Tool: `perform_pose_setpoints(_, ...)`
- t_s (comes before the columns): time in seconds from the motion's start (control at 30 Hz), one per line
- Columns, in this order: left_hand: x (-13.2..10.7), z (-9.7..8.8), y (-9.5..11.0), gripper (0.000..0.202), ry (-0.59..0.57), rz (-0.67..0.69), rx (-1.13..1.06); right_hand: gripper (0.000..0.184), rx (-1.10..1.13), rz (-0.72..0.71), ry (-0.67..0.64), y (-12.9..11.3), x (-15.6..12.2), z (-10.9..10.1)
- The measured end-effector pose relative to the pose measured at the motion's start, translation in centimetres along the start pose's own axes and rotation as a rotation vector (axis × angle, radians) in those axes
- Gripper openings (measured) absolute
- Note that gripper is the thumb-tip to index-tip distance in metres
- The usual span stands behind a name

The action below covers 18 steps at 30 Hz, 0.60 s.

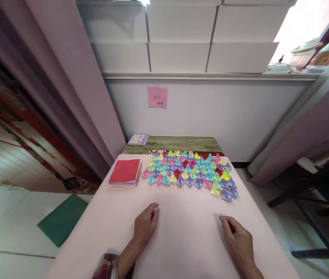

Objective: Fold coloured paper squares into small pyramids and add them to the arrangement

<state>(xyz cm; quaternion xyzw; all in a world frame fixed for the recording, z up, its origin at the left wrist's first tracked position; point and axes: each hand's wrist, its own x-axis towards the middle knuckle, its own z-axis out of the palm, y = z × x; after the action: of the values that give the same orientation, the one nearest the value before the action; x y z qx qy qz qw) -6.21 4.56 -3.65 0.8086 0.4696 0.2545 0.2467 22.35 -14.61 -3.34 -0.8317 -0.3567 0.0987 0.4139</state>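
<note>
My left hand [146,223] rests on the pink tabletop [186,236], its fingers curled loosely and nothing visible in them. Across from it, my right hand [238,240] lies on its side, thumb and forefinger together around a small gap, with no object showing between them. Beyond both hands spreads a patch of small folded paper pieces [189,181] in purple, blue, green, yellow, pink and red, set in rough rows. To the left of these sits a stack of square coloured paper [124,171] with a red sheet on top. Neither hand touches the paper.
A pink note [157,97] is stuck to the wall behind the table. On the green wood-look strip [179,142] at the back lies a small packet [138,139]. A dark green square [62,219] lies on the floor at left; a dark chair [317,209] stands at right.
</note>
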Motion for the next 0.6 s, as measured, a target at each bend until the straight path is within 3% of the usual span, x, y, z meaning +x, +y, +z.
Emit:
perform_pose_setpoints(0.13, 0.5, -1.2, -0.5, 0.025, 0.1, -0.091, -0.13, 0.041, 0.045, 0.108, -0.089, 0.6, -1.6, 1.4)
perform_pose_setpoints(0.33, 5.3, -8.8, -3.4, 0.017, 0.44, -0.013, 0.107, 0.038, -0.078, 0.128, -0.15, 0.7, -1.5, 2.5)
perform_pose_setpoints(0.4, 7.4, -10.8, -4.5, 0.016, 0.432, 0.01, 0.182, 0.037, -0.107, 0.111, -0.126, 0.4, -1.7, 2.6)
perform_pose_setpoints(0.47, 9.2, -11.8, -5.3, 0.017, 0.37, 0.018, 0.228, 0.037, -0.137, 0.111, -0.111, 0.1, -2.0, 2.6)
perform_pose_setpoints(0.6, 11.3, -10.9, -5.9, 0.041, 0.211, -0.042, 0.316, 0.039, -0.175, 0.129, -0.155, -0.2, -2.2, 2.5)
